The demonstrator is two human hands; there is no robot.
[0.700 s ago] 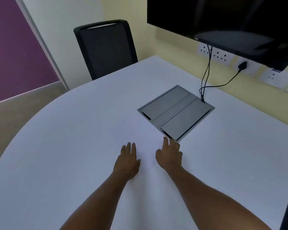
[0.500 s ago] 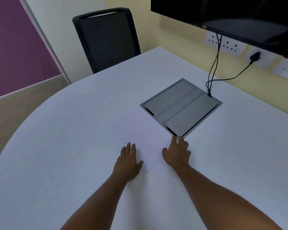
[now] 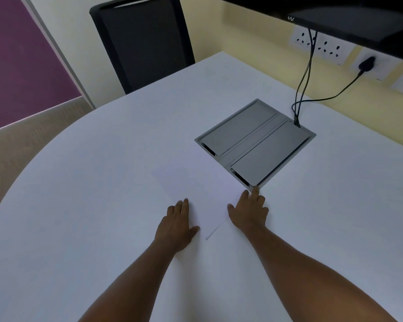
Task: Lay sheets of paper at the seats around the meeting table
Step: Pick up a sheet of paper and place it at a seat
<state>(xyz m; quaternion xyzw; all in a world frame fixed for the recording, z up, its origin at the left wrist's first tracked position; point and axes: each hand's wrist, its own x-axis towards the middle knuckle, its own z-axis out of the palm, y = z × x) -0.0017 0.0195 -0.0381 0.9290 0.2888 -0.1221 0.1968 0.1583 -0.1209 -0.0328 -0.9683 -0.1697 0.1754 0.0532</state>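
A white sheet of paper (image 3: pixel 196 182) lies flat on the white meeting table (image 3: pixel 79 205), hard to tell from the tabletop; its near corner shows as a thin dark edge between my hands. My left hand (image 3: pixel 176 225) rests palm down on the sheet's left edge, fingers together. My right hand (image 3: pixel 249 210) presses flat on the right edge, its fingertips touching the corner of the grey cable box (image 3: pixel 254 141). Neither hand grips anything.
A black office chair (image 3: pixel 142 40) stands at the table's far side. The grey cable box is set into the tabletop, with black cables (image 3: pixel 303 89) rising to wall sockets (image 3: pixel 323 45). A dark screen (image 3: pixel 349 17) hangs at the upper right. A purple panel (image 3: pixel 16 66) is at left.
Both hands have slid apart and forward across the sheet, the right one reaching the cable box corner. The view has moved closer to the table.
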